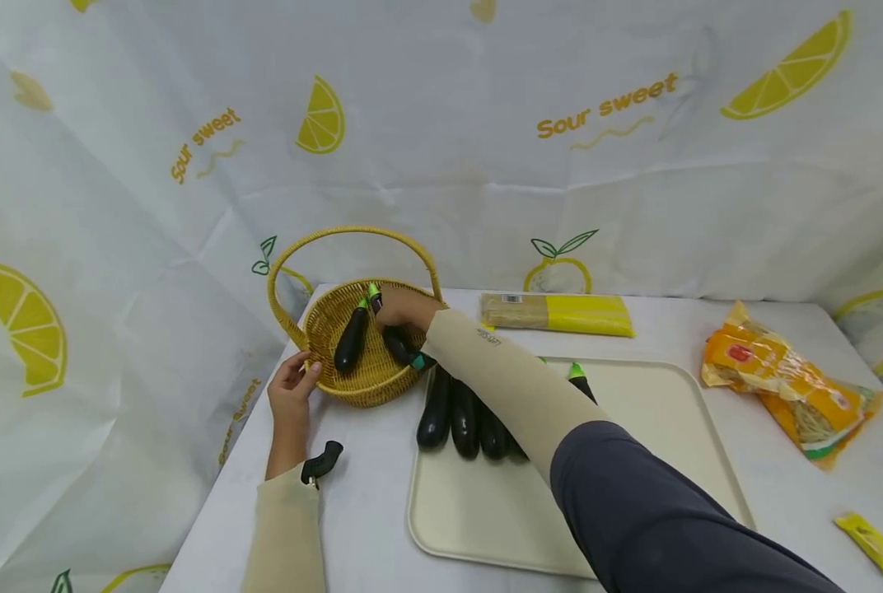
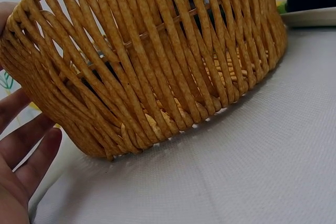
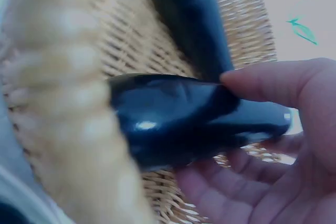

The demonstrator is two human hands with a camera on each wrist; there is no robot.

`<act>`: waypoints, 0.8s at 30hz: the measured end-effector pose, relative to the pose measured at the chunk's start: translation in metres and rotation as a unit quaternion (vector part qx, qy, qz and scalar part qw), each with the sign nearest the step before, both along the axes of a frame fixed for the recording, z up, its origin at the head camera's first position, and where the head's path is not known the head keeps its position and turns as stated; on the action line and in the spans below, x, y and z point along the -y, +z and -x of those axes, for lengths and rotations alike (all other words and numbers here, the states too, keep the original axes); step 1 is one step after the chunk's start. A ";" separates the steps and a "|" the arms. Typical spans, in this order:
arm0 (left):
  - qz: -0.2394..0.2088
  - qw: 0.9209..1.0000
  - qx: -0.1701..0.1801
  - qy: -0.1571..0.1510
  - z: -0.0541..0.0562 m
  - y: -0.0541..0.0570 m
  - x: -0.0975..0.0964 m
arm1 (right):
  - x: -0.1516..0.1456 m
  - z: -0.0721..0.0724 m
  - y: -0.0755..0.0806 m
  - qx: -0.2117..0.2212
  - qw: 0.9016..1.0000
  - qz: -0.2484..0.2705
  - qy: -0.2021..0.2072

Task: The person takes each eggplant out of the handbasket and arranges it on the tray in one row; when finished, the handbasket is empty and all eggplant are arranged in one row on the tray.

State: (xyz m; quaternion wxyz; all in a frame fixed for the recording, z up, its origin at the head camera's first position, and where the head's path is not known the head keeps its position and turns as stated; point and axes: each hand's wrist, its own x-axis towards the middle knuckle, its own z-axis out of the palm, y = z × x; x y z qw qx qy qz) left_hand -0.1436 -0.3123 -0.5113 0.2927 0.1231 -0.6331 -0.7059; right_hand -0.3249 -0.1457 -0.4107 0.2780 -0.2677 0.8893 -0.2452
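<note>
My left hand [image 1: 291, 391] holds the left side of the yellow wicker basket [image 1: 363, 395], its fingers against the weave in the left wrist view. Inside the basket, my right hand [image 1: 404, 309] grips a dark eggplant [image 3: 168, 121] between thumb and fingers; its lower end is near the rim. Another eggplant [image 1: 351, 339] lies in the basket to the left, green stem up. Several more eggplants [image 1: 465, 420] lie side by side on the beige tray [image 1: 486, 527], partly hidden under my right forearm.
Behind the tray lies a yellow-wrapped pack of noodles [image 1: 590, 315]. To the right are an orange bag [image 1: 790, 379] and a small yellow packet [image 1: 870, 543]. The basket's tall handle [image 1: 360, 231] arches over the opening. A lemon-printed cloth [image 1: 441, 148] hangs behind the table.
</note>
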 end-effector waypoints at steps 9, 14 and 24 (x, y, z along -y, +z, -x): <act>-0.011 1.000 0.002 -0.004 -0.001 -0.002 -0.002 | -0.040 -0.030 0.030 -0.099 0.990 0.082 0.051; -0.011 1.000 0.007 -0.001 -0.001 0.000 -0.001 | -0.056 -0.047 0.042 -0.150 0.979 0.101 0.093; -0.013 1.000 -0.005 0.003 -0.002 -0.001 -0.004 | -0.110 -0.071 0.047 -0.176 0.968 0.168 0.060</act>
